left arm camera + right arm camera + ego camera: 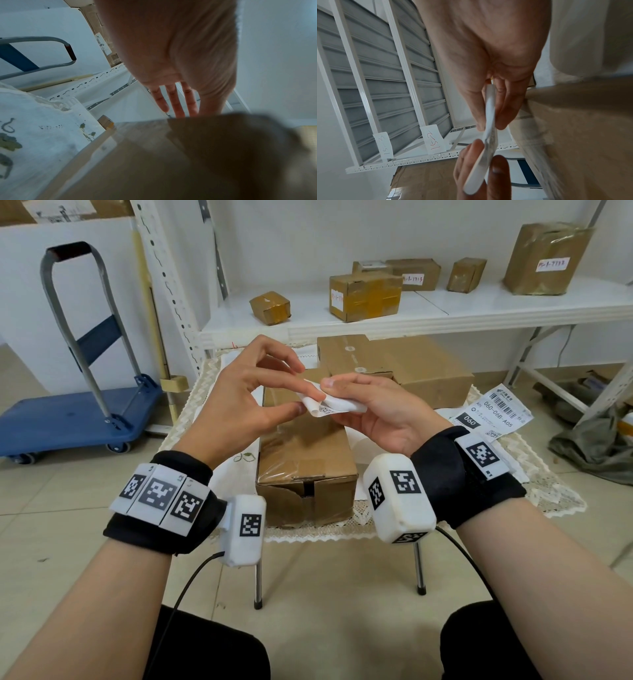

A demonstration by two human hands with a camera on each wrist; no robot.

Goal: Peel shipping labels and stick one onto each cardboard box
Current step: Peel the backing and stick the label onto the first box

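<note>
Both hands hold a white shipping label (pixel 342 405) above the near cardboard box (pixel 305 460) on the small table. My right hand (pixel 342 393) grips the label between thumb and fingers. My left hand (pixel 306 404) pinches its curled left corner with thumb and forefinger, the other fingers (pixel 175 102) spread straight. In the right wrist view the label (pixel 490 106) runs edge-on from the right fingers (pixel 503 119) down to the left fingertips (pixel 476 152), split into two layers there. A larger cardboard box (pixel 411 364) lies behind the near one.
More printed labels (pixel 493 414) lie on the lace tablecloth (pixel 534 484) at the right. A white shelf (pixel 445 313) behind carries several taped boxes (pixel 364 296). A blue platform trolley (pixel 78 419) stands on the floor at the left.
</note>
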